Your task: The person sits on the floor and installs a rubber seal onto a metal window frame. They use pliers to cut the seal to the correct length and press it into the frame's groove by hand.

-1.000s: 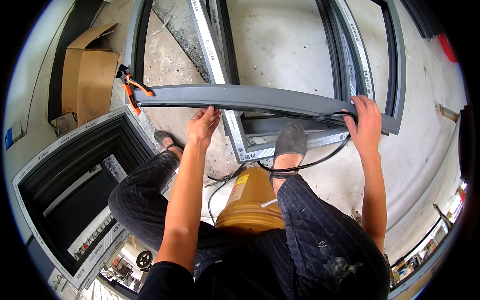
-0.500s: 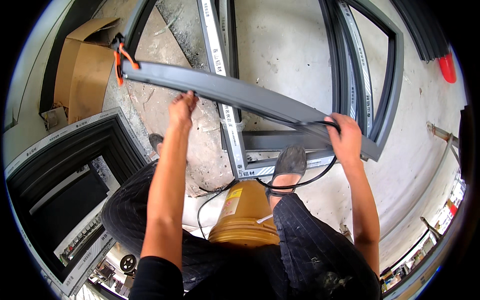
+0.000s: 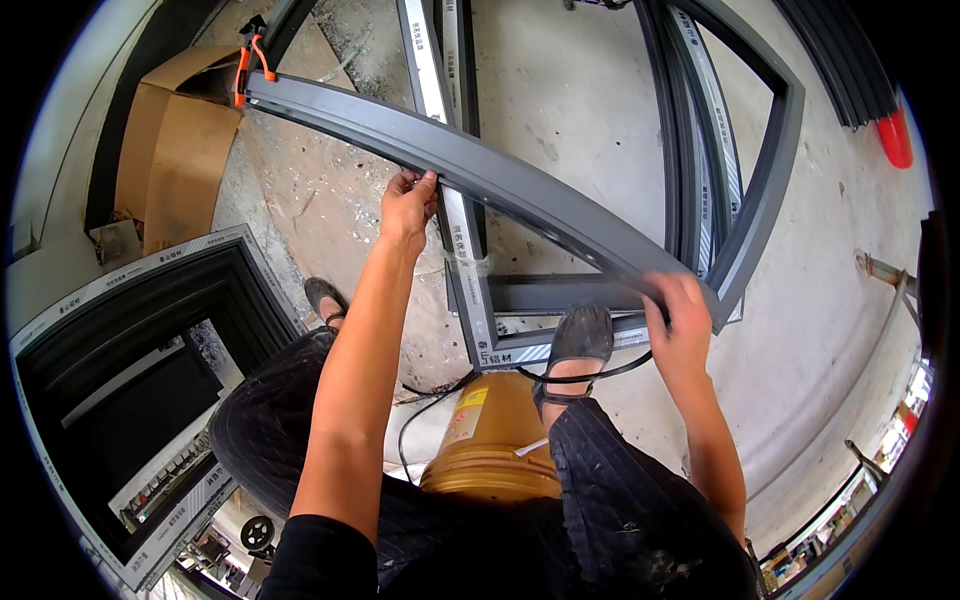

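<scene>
Frame bar: grey, now slanting from upper left to right of centre, steeper than a second ago.
Left hand: fingers pinching bar's lower edge, centre.
Right hand: moved inward, fingers clenched over bar's end and black gasket cord.
Clamp: orange, upper left.

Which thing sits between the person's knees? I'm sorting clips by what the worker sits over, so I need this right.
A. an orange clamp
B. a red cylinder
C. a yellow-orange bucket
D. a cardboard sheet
C: the yellow-orange bucket stands between the dark-trousered legs, below the grey frame bar that the left hand and right hand hold.
</scene>
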Demonstrator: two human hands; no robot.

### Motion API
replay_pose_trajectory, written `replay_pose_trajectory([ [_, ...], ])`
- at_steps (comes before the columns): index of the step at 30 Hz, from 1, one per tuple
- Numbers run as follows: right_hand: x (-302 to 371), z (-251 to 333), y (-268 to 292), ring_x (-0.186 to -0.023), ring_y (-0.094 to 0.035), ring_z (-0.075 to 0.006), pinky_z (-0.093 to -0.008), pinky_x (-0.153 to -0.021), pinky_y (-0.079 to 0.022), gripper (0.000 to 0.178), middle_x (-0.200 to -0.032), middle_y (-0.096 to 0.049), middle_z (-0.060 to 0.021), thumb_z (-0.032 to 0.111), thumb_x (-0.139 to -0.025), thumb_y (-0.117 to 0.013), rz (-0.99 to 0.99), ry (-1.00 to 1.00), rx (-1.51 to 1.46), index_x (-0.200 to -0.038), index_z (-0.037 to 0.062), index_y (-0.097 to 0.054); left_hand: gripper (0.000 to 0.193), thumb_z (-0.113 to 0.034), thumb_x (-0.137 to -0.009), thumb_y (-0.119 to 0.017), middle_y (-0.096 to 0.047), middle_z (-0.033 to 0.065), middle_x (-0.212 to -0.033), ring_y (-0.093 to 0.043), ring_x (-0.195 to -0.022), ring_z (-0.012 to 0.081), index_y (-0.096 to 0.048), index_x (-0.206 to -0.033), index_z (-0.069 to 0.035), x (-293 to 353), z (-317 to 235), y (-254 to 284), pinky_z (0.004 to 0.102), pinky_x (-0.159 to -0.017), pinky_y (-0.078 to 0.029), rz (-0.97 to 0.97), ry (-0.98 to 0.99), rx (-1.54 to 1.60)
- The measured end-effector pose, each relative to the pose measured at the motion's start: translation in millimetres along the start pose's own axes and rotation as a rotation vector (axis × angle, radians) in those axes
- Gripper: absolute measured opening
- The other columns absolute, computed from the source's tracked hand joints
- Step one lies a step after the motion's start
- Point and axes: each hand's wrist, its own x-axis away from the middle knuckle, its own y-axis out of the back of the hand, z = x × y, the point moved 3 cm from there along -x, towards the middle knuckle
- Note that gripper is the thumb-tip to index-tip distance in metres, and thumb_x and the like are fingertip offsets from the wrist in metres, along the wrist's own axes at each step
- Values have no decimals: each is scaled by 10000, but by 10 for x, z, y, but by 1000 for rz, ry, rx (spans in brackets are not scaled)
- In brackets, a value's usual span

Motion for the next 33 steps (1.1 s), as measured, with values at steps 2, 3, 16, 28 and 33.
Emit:
replay_pose_trajectory([
  [2, 310, -205, 7, -732, -577, -185, -316, -652, -474, 223, -877, -586, -70, -45, -792, -656, 30, -207, -245, -1003, 11, -613, 175, -120, -866, -698, -562, -2, -772, -503, -644, 104, -544, -923, -61, -16, -5, -1, 228, -553, -405, -44, -39, -109],
  [3, 440, -255, 16, -707, -563, -159, -297, -627, -461, 204, -861, -583, -60, -24, -815, -652, 59, -347, -417, -1009, 8, -603, 183, -127, -867, -699, -565, -3, -781, -501, -648, 103, -544, -936, -60, -19, -9, -23, 225, -563, -401, -74, -71, -183],
  [16, 329, -410, 154, -590, -442, -63, -227, -509, -340, 121, -774, -571, -9, 109, -869, -668, -34, -611, -661, -912, 3, -629, 391, -317, -854, -727, -560, 21, -975, -497, -892, 126, -528, -1042, -38, 60, 158, -31, 311, -758, -443, -84, -116, -331],
  [28, 477, -329, 177, -467, -373, -78, -222, -427, -261, 392, -574, -452, -4, 338, -875, -657, 783, -821, -1219, -757, -31, -594, 475, -207, -842, -741, -545, 36, -1091, -501, -972, 170, -442, -1186, -71, 232, 98, -122, 356, -785, -424, -51, 66, -79],
  [33, 525, -159, -4, -447, -372, -92, -238, -423, -270, 441, -553, -430, -6, 405, -886, -629, 884, -717, -1587, -723, 3, -552, 447, -189, -847, -731, -563, 80, -1059, -527, -952, 188, -457, -1156, -19, 184, 158, -182, 343, -824, -445, -142, -60, -155],
])
